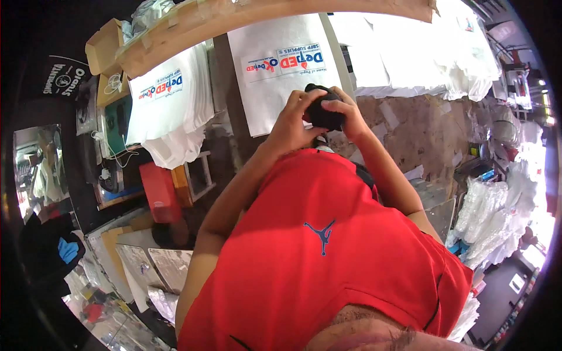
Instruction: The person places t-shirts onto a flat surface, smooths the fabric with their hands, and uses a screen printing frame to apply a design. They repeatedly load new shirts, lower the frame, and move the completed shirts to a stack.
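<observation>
Both of my hands are raised in front of my chest, closed around a small black object (325,114) with a rounded, blocky shape; its kind cannot be made out. My left hand (289,124) grips it from the left, fingers curled over its top and thumb below. My right hand (353,117) clasps its right side, with the thumb across its face. Just beyond my hands, a white printed bag or sheet (257,96) lies flat on a narrow board, its red and blue print upside down to me.
A stack of similar white printed bags (167,105) hangs at the left. More white sheets (410,52) lie at the far right. A long brown beam (263,14) crosses the top, beside an open cardboard box (105,47). A red box-like object (159,190) stands lower left. Clear plastic-wrapped bundles (483,210) crowd the right.
</observation>
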Tool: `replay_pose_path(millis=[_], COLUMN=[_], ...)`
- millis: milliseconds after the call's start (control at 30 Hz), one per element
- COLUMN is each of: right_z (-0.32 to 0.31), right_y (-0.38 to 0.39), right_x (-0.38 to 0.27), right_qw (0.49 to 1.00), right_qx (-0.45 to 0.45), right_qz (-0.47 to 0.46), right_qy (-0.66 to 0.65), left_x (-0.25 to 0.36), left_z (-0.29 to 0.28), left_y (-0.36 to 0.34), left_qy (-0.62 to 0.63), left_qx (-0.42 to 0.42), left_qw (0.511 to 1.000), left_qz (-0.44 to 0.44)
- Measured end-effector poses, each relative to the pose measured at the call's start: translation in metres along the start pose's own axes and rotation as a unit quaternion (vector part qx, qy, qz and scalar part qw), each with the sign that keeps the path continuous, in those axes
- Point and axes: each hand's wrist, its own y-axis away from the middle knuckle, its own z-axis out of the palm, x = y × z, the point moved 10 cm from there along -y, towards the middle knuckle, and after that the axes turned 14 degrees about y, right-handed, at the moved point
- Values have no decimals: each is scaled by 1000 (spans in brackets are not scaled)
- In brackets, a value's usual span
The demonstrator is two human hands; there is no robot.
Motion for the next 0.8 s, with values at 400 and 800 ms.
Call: replay_pose_path(millis=[400, 800], right_z=[-29, -16], right_y=[-115, -222], right_x=[-73, -32], right_qw=[639, 754], right_qx=[273, 132], right_qz=[-277, -280], right_qy=[663, 580], left_x=[-99, -107], left_z=[-36, -47], left_y=[-2, 33], left_qy=[-183, -217], left_qx=[51, -9], left_qw=[977, 976], left_qz=[-101, -26])
